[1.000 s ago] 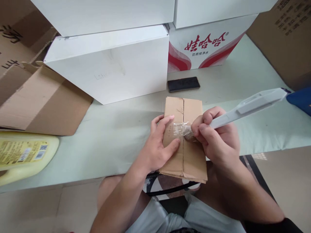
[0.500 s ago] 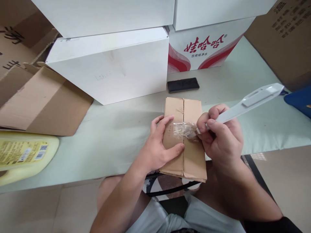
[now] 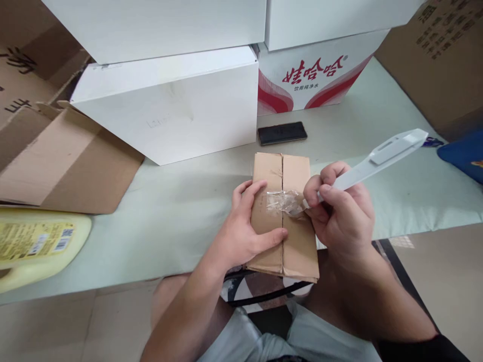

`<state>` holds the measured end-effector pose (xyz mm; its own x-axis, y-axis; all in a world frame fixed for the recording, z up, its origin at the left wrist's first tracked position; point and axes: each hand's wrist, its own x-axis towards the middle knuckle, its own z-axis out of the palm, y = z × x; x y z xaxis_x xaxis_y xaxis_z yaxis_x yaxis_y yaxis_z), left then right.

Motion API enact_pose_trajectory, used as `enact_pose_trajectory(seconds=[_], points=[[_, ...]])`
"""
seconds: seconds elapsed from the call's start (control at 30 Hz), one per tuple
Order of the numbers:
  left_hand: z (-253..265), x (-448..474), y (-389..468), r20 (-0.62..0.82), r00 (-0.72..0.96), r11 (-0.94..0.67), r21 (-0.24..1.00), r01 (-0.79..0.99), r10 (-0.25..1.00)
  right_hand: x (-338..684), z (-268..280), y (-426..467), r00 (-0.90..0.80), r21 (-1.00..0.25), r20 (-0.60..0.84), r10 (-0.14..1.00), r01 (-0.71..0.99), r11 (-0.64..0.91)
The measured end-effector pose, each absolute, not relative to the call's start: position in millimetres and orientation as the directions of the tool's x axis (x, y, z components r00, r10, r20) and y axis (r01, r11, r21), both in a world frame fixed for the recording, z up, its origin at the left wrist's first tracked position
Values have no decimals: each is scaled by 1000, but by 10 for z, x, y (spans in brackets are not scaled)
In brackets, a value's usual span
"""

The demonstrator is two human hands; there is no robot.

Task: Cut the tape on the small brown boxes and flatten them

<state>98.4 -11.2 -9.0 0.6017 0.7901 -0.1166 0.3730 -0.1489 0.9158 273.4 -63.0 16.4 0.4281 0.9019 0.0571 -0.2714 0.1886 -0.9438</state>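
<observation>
A small brown cardboard box point(image 3: 298, 246) lies at the table's front edge, its near end sticking out past the edge. A center seam runs along its top, crossed by crumpled clear tape point(image 3: 285, 202). My left hand point(image 3: 245, 229) holds the box from the left, thumb on the top near the seam and fingers toward the far left side. My right hand point(image 3: 341, 206) is closed around a white utility knife point(image 3: 385, 157), whose handle slants up to the right. The knife's front end is at the right end of the tape, and my fingers partly hide it.
Behind the box lies a black phone point(image 3: 283, 133), in front of stacked white cartons point(image 3: 166, 110). An open cardboard carton point(image 3: 86, 166) and a yellow jug point(image 3: 45, 246) stand at left. A blue object point(image 3: 462, 156) sits at the right edge.
The whole view has shifted slightly. Both hands, the box and the knife keep almost the same places relative to one another.
</observation>
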Motion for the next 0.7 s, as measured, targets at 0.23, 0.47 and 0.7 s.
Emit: enact_pose_trajectory(seconds=[0.23, 0.47, 0.7], points=[[-66, 989, -157, -164, 577, -127, 894, 429, 800, 2720, 135, -640, 410, -931, 97, 907, -284, 228], [39, 1018, -213, -245, 532, -83, 851, 519, 811, 2714, 141, -646, 402, -935, 117, 908, -265, 238], [60, 1036, -248, -239, 526, -98, 840, 534, 816, 2720, 126, -654, 392, -931, 134, 910, -265, 251]])
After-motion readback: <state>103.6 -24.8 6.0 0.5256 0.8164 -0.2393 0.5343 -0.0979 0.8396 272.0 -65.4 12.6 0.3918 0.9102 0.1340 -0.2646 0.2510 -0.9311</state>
